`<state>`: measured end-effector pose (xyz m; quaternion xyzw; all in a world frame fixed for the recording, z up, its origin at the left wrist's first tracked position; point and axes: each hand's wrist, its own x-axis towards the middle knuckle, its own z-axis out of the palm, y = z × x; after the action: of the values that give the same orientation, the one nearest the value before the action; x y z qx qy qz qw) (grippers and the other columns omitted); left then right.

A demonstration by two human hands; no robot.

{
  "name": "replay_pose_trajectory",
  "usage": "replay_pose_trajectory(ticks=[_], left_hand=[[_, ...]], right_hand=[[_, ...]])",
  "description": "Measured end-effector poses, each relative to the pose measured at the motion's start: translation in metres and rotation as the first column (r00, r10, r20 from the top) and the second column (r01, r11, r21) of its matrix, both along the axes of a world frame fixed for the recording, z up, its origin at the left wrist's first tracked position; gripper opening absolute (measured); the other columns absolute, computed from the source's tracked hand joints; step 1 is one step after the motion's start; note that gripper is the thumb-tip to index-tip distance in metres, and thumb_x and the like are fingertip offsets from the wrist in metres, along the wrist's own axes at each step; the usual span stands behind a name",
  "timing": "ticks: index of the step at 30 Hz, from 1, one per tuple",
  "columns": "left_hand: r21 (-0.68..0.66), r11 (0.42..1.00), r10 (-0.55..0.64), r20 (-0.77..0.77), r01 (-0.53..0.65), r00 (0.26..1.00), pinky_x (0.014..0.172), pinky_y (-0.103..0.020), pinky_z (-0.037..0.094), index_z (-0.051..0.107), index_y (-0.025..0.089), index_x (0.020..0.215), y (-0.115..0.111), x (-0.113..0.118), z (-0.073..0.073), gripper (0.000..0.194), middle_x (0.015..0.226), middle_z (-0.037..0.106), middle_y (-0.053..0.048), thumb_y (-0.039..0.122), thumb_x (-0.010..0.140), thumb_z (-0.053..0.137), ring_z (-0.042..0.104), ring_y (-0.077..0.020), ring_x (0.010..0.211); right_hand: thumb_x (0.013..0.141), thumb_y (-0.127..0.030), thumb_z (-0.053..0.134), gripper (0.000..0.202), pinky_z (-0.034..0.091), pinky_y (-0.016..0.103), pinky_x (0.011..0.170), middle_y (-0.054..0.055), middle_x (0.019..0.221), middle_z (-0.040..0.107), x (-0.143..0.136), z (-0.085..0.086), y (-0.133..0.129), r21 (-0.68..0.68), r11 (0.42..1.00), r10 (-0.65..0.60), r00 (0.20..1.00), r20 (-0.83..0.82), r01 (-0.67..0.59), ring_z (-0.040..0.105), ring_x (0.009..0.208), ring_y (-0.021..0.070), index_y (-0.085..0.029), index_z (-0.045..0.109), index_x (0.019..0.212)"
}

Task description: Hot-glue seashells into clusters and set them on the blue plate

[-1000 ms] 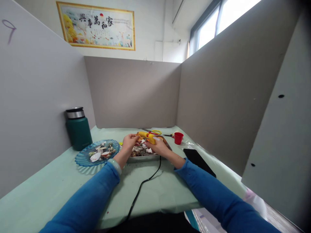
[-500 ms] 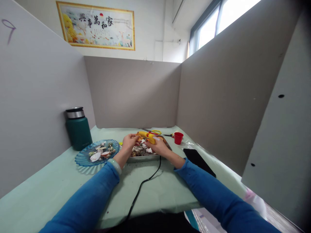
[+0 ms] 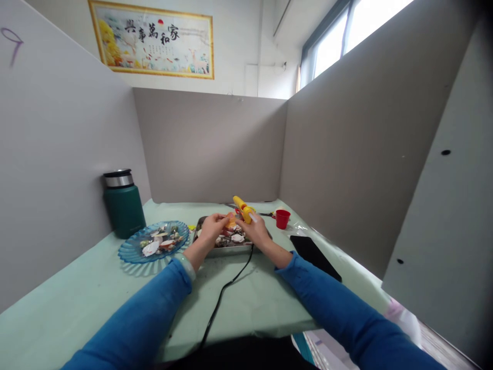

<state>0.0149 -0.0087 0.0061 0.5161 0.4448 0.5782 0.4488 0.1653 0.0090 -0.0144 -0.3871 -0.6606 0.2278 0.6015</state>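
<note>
My right hand (image 3: 254, 233) grasps the glue gun (image 3: 244, 210), my left hand (image 3: 213, 228) pinches an orange piece (image 3: 231, 222) over the shell tray (image 3: 231, 251), and a snagged cord (image 3: 221, 295) could jerk the gun astray.

Right hand (image 3: 254, 231) grips a yellow plastic glue gun (image 3: 247, 212); left hand (image 3: 211, 229) holds a small orange piece (image 3: 231, 223) (shape unclear) above a silver metal tray (image 3: 231, 252) of mixed shells (image 3: 238, 238).

Looks forward and slightly down from the wearer's head, over the near edge of the table (image 3: 273, 298), along both sleeves (image 3: 133, 316) to left hand (image 3: 211, 229) and right hand (image 3: 256, 232) below centre, reaching wide enough to catch the window (image 3: 330, 46).
</note>
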Motion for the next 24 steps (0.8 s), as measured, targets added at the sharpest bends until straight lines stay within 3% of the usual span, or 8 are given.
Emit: replay_pose_trajectory(ticks=[5, 14, 24], left_hand=[[0.041, 0.998, -0.047, -0.043, 0.049, 0.998, 0.044, -0.022, 0.046, 0.059, 0.014, 0.080, 0.0000, -0.0003, -0.0023, 0.037, 0.069, 0.067, -0.004, 0.041, 0.069, 0.081, 0.065, -0.0154, 0.056], [0.035, 0.994, -0.106, -0.069, 0.108, 0.992, 0.045, -0.021, 0.044, 0.069, 0.012, 0.091, 0.0001, -0.0024, -0.0031, 0.036, 0.081, 0.073, -0.008, 0.032, 0.065, 0.082, 0.065, -0.0146, 0.060], [0.039, 0.993, -0.106, -0.113, 0.111, 0.988, 0.044, -0.020, 0.044, 0.070, 0.012, 0.084, -0.0028, -0.0017, -0.0014, 0.033, 0.083, 0.073, -0.008, 0.037, 0.064, 0.081, 0.064, -0.0144, 0.060]], right_hand=[[0.073, -0.035, 0.062, 0.025, 0.047, 0.030, 0.070, 0.003, 0.081, 0.067, 0.0016, -0.0016, 0.0010, 0.025, 0.997, -0.077, 0.997, -0.003, 0.077, 0.060, 0.073, 0.0187, -0.018, 0.061, 0.092], [0.073, -0.039, 0.064, 0.031, 0.047, 0.030, 0.064, 0.005, 0.074, 0.065, 0.0016, -0.0030, 0.0068, -0.046, 0.999, -0.005, 0.996, -0.085, 0.001, 0.062, 0.073, 0.0209, -0.017, 0.062, 0.094], [0.072, -0.038, 0.062, 0.031, 0.050, 0.031, 0.065, 0.005, 0.079, 0.066, -0.0004, -0.0022, 0.0052, -0.047, 0.999, -0.025, 0.990, -0.137, 0.019, 0.063, 0.077, 0.0217, -0.017, 0.062, 0.095]])
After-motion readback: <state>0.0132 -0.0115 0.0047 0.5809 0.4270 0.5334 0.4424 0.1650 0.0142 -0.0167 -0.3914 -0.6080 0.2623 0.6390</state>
